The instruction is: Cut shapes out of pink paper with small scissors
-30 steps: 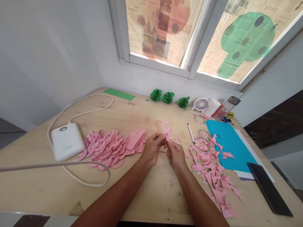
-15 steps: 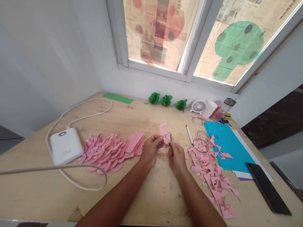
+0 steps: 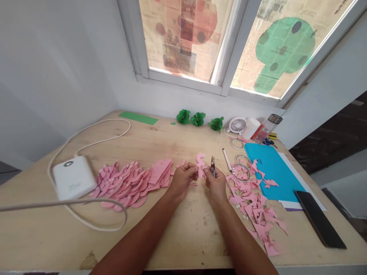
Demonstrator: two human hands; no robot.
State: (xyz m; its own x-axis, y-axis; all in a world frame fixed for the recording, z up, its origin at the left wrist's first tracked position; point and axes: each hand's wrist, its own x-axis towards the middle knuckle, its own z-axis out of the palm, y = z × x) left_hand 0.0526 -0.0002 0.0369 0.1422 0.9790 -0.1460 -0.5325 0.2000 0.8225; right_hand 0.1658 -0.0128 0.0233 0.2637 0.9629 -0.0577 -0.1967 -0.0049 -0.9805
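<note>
Between my two hands a small curved pink paper piece (image 3: 200,160) stands upright, pinched at its left edge by my left hand (image 3: 183,178). My right hand (image 3: 215,184) is closed round a small pair of scissors (image 3: 213,165), whose blades point up and away from me. The right fingertips are close to the paper's right edge; whether they touch it is hard to tell. Left of my left hand lies a spread pile of cut pink paper shapes (image 3: 129,181). Pink paper scraps (image 3: 256,212) lie heaped to the right of my right hand.
A white power bank (image 3: 73,178) with a looping cable is at the left. Green paper pompoms (image 3: 197,119), a small fan (image 3: 237,125) and a bottle (image 3: 268,128) stand at the back. To the right are a pen (image 3: 227,159), blue sheets (image 3: 276,172) and a black phone-like slab (image 3: 319,219).
The scissors have moved right, off the pink piece, and now point upward. The view has shifted slightly, and both hands remain near the table's middle.
</note>
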